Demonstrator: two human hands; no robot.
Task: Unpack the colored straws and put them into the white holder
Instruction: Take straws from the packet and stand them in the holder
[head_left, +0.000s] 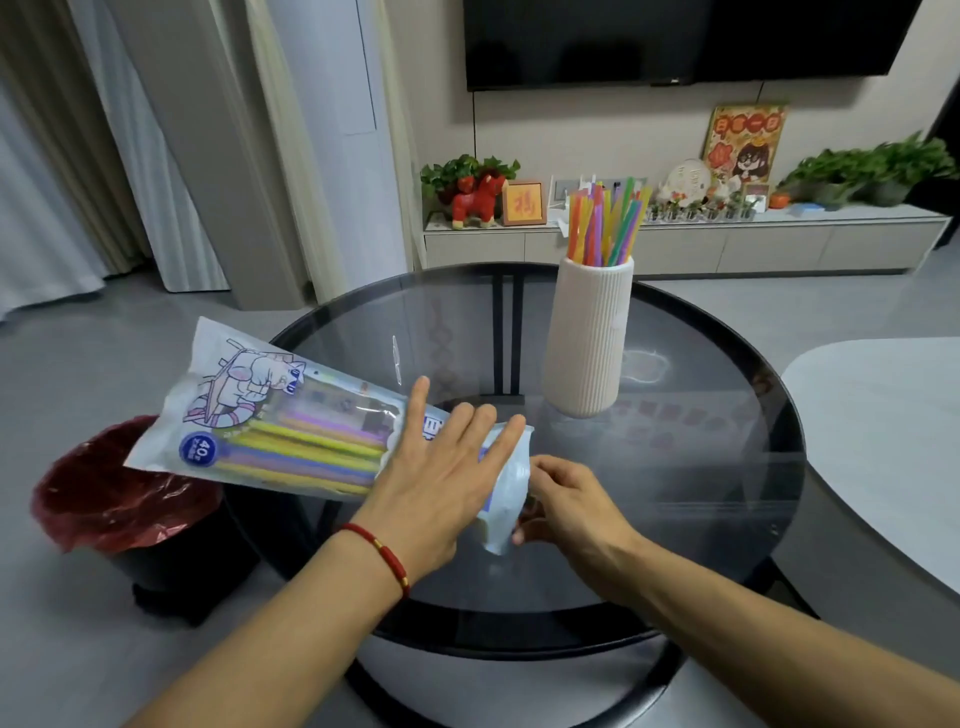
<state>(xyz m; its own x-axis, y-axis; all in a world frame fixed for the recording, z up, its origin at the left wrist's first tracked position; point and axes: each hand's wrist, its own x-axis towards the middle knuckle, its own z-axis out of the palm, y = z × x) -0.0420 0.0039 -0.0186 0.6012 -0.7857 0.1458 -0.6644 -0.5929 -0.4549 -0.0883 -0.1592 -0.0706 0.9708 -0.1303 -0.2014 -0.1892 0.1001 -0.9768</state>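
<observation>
Partway: bunch of straws (605, 218) already upright in holder (587, 343), far side of table (701, 467); more still inside pack (270, 415); emptying it is what's left. My left hand (436, 478) lies flat on pack, fingers straight, thumb hidden; right hand (566, 504) pinches crumpled near end, likely opening it. Pack across table's left edge; long axis runs from right hand out left and away; far end over bin (119, 499).

Head-worn view, facing forward-down — close over table (691, 483)
</observation>
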